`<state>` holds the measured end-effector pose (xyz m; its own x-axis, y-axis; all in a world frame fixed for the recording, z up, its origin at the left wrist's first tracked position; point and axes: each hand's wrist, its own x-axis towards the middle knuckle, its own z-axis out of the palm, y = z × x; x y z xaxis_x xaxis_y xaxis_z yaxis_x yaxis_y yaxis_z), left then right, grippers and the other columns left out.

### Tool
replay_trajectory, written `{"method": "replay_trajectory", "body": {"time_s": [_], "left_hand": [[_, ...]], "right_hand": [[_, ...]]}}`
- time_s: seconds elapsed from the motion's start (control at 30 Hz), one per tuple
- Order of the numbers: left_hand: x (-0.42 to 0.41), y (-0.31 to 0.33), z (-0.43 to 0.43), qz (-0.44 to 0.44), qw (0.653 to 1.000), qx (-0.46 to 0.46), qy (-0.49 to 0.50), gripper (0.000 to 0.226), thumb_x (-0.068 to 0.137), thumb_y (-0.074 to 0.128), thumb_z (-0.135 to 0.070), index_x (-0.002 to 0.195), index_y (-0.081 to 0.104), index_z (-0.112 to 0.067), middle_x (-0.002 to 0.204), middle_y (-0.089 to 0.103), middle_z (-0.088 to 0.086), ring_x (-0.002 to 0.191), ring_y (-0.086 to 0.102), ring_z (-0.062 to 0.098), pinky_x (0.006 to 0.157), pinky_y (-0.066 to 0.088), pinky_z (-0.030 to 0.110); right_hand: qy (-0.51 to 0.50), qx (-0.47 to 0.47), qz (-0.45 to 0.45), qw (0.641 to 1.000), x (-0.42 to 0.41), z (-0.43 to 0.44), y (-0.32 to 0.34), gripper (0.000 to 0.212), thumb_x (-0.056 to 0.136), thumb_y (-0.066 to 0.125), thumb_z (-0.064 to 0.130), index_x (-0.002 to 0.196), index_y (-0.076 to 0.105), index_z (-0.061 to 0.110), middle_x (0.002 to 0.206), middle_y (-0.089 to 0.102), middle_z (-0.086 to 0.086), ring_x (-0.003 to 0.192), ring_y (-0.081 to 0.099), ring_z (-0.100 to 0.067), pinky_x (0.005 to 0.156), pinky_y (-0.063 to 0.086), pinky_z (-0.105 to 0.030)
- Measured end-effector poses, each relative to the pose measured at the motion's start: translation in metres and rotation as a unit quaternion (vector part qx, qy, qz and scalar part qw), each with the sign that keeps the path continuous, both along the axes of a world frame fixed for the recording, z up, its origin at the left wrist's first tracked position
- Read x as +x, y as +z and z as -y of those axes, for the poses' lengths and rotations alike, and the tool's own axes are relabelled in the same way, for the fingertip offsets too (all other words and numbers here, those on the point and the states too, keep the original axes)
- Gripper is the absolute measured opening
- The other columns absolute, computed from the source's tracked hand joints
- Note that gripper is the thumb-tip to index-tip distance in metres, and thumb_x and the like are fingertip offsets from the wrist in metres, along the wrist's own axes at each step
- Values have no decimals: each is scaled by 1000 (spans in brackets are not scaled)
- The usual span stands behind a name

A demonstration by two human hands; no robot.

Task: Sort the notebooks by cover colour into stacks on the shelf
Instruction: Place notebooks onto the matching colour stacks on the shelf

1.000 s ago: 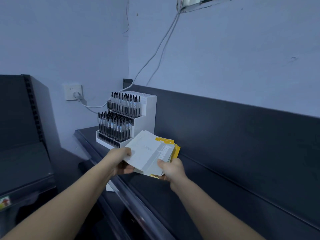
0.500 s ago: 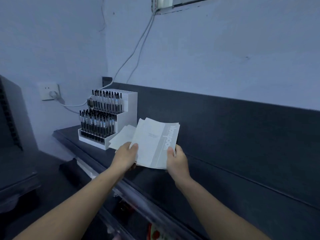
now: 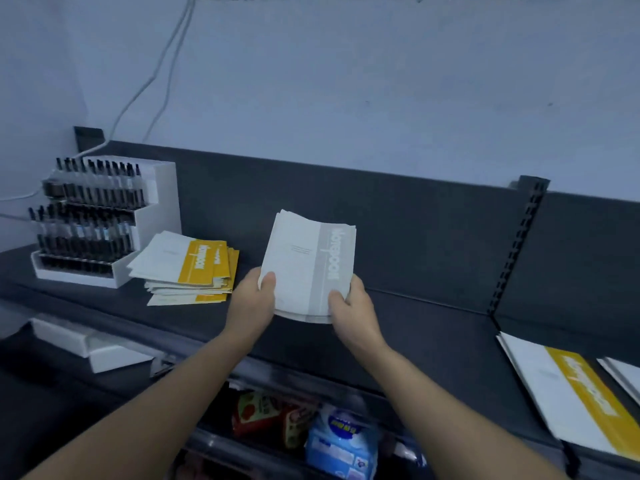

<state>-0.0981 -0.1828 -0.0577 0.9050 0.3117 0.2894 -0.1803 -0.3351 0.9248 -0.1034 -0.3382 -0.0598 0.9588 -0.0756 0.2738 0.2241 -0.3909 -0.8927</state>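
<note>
Pinching the grey notebooks by their lower corners, fingers of left hand and right hand clamp the bundle mid-frame, over the shelf. Risk: the splayed edges could let lower copies slip out on set-down, or the bundle could drift onto the yellow stack at centre left.

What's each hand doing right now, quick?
Left hand: holding the grey notebooks by their left edge.
Right hand: holding the same notebooks by their right edge.

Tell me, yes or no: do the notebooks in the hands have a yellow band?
No: the held notebooks carry a grey band down the cover.
</note>
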Motion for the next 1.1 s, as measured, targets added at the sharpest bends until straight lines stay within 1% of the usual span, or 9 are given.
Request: {"method": "replay_trajectory", "body": {"time_s": [0.13,0.3,0.5,0.6,0.67,0.8,0.93,1.0,1.1], "left_hand": [[-12,-1,43,2,999,-6,-46,27,102,37,-24,114,58,-12,104,61,1,95,55,18,69,39,27],[-24,-4,103,-6,993,-37,-114,27,101,37,-27,113,59,-14,99,64,2,86,58,21,71,45,32],[-50,-1,193,-14,988,-35,-148,25,102,36,-26,108,58,-15,91,62,3,66,54,16,54,43,27],[-69,0,240,-25,985,-35,-166,24,102,34,-26,109,55,-16,94,62,4,63,52,15,51,41,23],[-80,-1,269,-35,982,-32,-183,24,102,33,-28,110,54,-18,97,63,4,63,52,15,51,41,23],[-94,-2,317,-77,970,1,-231,24,102,31,-30,112,51,-20,97,63,4,64,52,16,51,41,25],[-95,-6,360,-147,943,57,-294,33,102,32,-33,126,44,-16,100,60,4,72,54,19,57,44,29],[-93,-10,379,-170,931,89,-310,44,101,31,-37,140,35,-16,105,58,4,76,56,22,61,45,31],[-91,-16,403,-183,919,116,-329,49,101,30,-38,146,26,-18,105,54,1,85,60,23,60,44,29]], "right_hand": [[-35,-4,5,999,-23,41,1,32,93,40,13,123,47,18,116,60,4,105,58,-18,91,49,-35],[-65,-7,7,998,-52,103,6,33,95,39,12,127,45,19,111,56,10,101,54,-11,84,41,-24],[-119,-31,7,992,-87,188,8,32,94,40,12,125,45,18,110,56,7,103,56,-17,85,43,-29],[-130,-43,0,991,-106,234,9,26,95,39,12,120,45,17,96,56,8,87,55,-15,73,44,-30],[-139,-50,-8,989,-119,262,9,22,95,38,12,115,46,15,83,50,10,75,50,-15,67,44,-30],[-161,-59,-23,985,-140,313,8,22,94,38,12,113,45,19,85,49,11,75,50,-10,70,45,-31],[-208,-42,-55,976,-152,356,2,9,91,38,9,93,43,16,80,49,3,67,46,-13,57,36,-29],[-231,-50,-71,969,-155,372,0,11,90,38,9,99,45,11,84,53,-2,69,49,-14,58,38,-30],[-256,-62,-83,961,-158,394,-4,15,91,37,11,103,45,9,85,55,-1,70,50,-14,59,38,-30]]}}
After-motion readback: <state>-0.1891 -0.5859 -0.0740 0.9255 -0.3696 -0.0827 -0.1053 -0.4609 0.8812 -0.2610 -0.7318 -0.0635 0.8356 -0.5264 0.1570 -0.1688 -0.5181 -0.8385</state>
